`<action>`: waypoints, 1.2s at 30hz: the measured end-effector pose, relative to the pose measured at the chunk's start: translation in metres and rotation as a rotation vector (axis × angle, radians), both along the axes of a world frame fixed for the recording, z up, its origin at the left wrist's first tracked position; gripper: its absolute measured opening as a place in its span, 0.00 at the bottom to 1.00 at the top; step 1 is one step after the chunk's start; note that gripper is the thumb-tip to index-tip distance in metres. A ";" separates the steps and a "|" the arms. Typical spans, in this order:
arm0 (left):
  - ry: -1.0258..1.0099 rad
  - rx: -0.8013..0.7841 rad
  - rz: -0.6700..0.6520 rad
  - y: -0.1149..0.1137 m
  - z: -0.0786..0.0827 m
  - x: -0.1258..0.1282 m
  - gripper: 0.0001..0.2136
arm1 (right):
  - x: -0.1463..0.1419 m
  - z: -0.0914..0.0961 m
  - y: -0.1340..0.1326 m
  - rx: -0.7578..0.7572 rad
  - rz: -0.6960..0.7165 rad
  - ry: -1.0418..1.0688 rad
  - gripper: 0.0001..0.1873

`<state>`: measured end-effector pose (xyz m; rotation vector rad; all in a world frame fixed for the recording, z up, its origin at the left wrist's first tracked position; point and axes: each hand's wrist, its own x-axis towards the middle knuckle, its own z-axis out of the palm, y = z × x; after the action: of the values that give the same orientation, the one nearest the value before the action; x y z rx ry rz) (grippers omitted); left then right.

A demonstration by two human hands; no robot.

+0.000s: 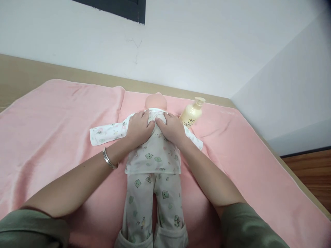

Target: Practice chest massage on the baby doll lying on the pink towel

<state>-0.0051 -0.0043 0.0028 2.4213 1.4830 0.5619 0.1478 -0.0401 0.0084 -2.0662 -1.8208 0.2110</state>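
Currently my left hand and right hand lie flat, unclenched, on the soft doll in bear-print white pyjamas, at twelve o'clock on the pink towel: light and floppy, I judge, so grip its trunk.

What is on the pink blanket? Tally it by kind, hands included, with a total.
Baby doll in white bear-print pyjamas: 1
Pale yellow plastic pump bottle: 1
Bare hands, left hand and right hand, on the doll: 2
Silver metal bangle on the left wrist: 1
Total: 5
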 end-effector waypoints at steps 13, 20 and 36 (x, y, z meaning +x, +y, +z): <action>0.044 -0.125 0.010 0.009 0.004 0.000 0.24 | 0.001 -0.002 0.001 -0.007 0.010 -0.033 0.30; 0.072 -0.151 0.014 0.014 0.007 -0.001 0.29 | -0.001 0.001 -0.001 -0.021 0.015 -0.051 0.30; 0.065 -0.081 0.005 0.010 0.004 -0.002 0.27 | -0.001 0.001 0.000 -0.028 0.016 -0.057 0.30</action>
<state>-0.0072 0.0056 0.0066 2.3962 1.5068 0.4197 0.1472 -0.0400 0.0093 -2.0973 -1.8793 0.1849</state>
